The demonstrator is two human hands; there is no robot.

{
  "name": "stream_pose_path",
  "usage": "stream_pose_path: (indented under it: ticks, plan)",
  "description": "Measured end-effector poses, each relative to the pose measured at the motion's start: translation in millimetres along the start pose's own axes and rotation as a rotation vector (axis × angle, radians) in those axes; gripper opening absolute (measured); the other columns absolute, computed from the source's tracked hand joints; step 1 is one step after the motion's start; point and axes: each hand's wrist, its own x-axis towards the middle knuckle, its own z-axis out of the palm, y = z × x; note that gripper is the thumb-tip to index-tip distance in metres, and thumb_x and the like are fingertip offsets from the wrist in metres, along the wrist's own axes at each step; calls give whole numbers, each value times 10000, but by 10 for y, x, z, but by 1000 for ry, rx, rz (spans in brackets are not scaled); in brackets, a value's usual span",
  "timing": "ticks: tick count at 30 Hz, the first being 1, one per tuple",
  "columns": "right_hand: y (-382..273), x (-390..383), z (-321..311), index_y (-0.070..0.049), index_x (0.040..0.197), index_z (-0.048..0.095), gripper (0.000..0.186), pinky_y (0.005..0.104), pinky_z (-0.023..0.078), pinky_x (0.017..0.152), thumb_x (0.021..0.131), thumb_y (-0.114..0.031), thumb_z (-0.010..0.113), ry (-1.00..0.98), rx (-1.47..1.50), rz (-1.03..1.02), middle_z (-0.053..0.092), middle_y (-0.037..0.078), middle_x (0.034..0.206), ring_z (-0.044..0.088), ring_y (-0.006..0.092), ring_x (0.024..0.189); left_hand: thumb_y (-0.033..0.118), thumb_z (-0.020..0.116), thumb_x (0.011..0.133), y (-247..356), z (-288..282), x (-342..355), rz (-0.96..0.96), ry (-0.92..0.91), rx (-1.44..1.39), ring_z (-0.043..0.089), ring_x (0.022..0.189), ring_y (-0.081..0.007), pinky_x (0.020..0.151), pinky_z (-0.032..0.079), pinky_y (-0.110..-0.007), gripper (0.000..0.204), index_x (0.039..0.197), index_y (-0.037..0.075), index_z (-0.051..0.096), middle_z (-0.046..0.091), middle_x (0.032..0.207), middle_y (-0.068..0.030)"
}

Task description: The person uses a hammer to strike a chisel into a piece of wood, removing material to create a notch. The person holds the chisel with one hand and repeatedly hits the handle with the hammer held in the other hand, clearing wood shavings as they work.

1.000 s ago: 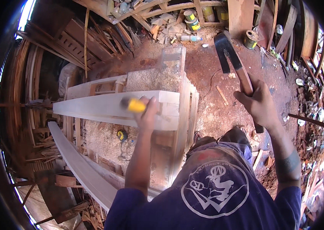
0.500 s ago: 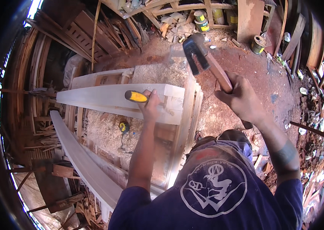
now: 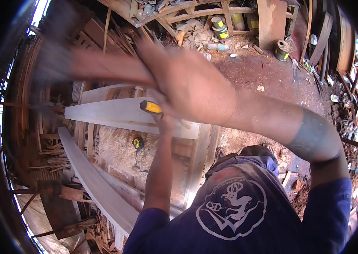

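Note:
My right hand (image 3: 198, 84) is closed around the wooden handle of a hammer (image 3: 107, 67). Motion smears the hammer, and its head is a dark blur at the upper left. Beneath it, my left hand (image 3: 166, 120) grips a chisel (image 3: 150, 107) with a yellow and black handle. The chisel's blade is hidden, and its handle end points up above a pale, tapering wooden board (image 3: 107, 111). My right hand and wrist cover part of that board and some of my left fingers.
A curved pale plank (image 3: 90, 171) slants along the left side. Wood shavings and a yellow and black tape measure (image 3: 137, 144) lie between the two boards. Paint cans (image 3: 220, 28) stand at the back, with another can (image 3: 283, 50) farther right. Stacked timber lines the left wall.
My right hand has swung the hammer left and across in front of me, from the right of the board to over its left part. My left hand still holds the chisel in nearly the same place.

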Motion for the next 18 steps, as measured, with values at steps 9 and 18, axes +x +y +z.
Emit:
stream_pose_path:
  ticks: [9,18]
  plan:
    - [-194,380,-355,26,1100,631,288,442,593,722,842,-103,644,-11,-247,20,698,223,877,727,355,841,28,626,927,619,-89,293,-802,-87,-775,399,546,-48,522,347,-249,283,707,81,457,448,602,46]
    - [451,-522,32,40,1119,524,365,462,590,645,778,10,649,-570,-465,239,688,217,763,717,372,704,57,620,929,325,-15,112,-851,-168,-750,424,613,-62,541,334,-252,237,733,81,488,459,661,43]
